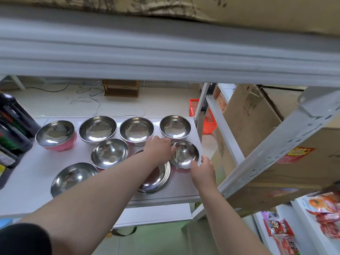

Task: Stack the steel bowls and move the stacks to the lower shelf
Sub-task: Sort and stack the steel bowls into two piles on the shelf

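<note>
Several steel bowls stand on the white shelf [27,181]. The back row has a pink-sided bowl [55,133] and three plain ones [97,128] [136,129] [174,127]. In front of them are a middle bowl [109,152], a front-left bowl [72,178] and a nested stack [158,181] partly hidden under my left forearm. A small bowl [184,153] sits at the shelf's right edge. My left hand [159,148] grips its left rim and my right hand [201,167] grips its right rim. The lower shelf [156,214] shows below the front edge.
Dark bottles [12,122] crowd the shelf's left end. The upper shelf beam [165,57] hangs overhead, and a slanted metal upright [276,144] stands at the right beside cardboard boxes [257,122]. A red basket [208,120] sits on the floor behind. Snack packets [279,230] lie at lower right.
</note>
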